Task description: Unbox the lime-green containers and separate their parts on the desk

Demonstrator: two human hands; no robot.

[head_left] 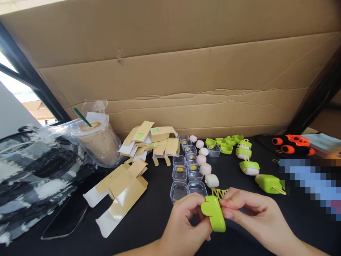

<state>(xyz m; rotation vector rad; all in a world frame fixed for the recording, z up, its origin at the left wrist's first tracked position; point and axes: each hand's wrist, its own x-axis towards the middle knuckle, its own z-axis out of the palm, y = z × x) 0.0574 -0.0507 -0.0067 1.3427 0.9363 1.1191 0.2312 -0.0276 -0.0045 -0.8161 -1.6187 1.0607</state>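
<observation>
My left hand (186, 222) grips a lime-green plastic case cover (216, 215) between thumb and fingers, low in the view. At the cover's right side, my right hand (249, 213) pinches with thumb and forefinger; whatever sits between those fingertips is hidden. Just behind the cover lie several yellow strap loops (218, 193), partly covered by my hands. Beyond them runs a row of small rounded white and pink cases (211, 180). To the right, a green-covered case (269, 184) with a yellow loop rests on the black table (149, 220).
Clear plastic boxes (179, 174) stand in rows left of the white and pink cases. Flattened cardboard boxes (128, 181), a bagged drink cup (94, 142) and a phone (69, 213) are farther left. Green covers (226, 148) and an orange toy car (298, 141) lie toward the back.
</observation>
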